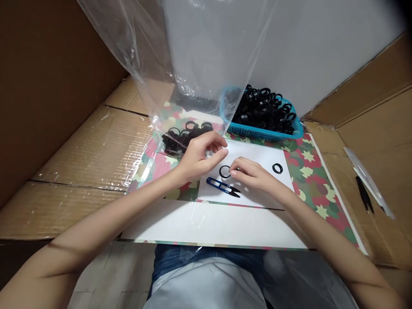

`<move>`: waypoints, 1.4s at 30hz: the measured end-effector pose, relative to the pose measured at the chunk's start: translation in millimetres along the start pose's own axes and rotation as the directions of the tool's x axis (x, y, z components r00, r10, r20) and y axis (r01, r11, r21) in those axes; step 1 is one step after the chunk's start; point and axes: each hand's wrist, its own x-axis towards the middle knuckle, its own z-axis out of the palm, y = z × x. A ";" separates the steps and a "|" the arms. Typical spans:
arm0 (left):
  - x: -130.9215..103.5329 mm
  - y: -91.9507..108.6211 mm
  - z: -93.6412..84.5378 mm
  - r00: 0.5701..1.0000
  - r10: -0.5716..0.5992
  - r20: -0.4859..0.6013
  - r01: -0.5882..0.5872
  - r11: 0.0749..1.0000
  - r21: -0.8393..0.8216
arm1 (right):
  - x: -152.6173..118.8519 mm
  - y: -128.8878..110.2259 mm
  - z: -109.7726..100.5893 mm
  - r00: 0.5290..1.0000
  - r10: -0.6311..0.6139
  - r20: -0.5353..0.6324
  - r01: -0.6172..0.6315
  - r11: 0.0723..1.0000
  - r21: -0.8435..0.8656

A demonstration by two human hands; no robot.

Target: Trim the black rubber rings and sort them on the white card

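Clock positions take the thin black ring [220, 172] as centre, with 12 o'clock pointing away from the wearer. The ring lies on a smooth white rectangular sheet [257, 151].

The step in hand appears to be fingertip handling of this single ring. The right hand [250, 172], at 3 o'clock, has its fingertips drawn together at the ring's edge; whether they clamp it cannot be told. The left hand [201, 152], at 11 o'clock, is loosely curled, thumb and index finger apart, with nothing visible between them. The next move would seem to call for a light pinch on the narrow rim.

At 6 o'clock, just beside the ring, lie blue-handled snips [229, 188] with a slotted frame and pointed black blades, directed toward 4 o'clock. A thicker black oval ring [274, 168] lies at 3 o'clock, beyond the right hand.

At 1 o'clock stands a turquoise perforated plastic basket [264, 134], heaped with glossy black looped pieces [262, 107]. At 10 o'clock, more black rings [185, 137] lie within a crinkled, transparent plastic bag [206, 51]. A camouflage-patterned board [322, 189] lies beneath the sheet.
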 end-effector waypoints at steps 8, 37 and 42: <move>49.2 26.9 2.4 0.967 0.245 -0.067 -0.245 0.970 0.002 | 21.4 14.5 -27.3 0.996 -0.084 -0.034 0.058 0.876 -0.478; -24.5 -27.5 -0.7 0.847 -0.053 0.530 -0.211 0.880 0.426 | -21.0 10.1 7.9 0.965 -0.250 -0.081 0.167 0.820 -0.547; -23.2 -27.4 -1.1 0.850 -0.038 0.526 -0.206 0.894 0.399 | -35.9 22.9 -30.2 0.865 -0.236 -0.443 -0.037 0.850 -0.526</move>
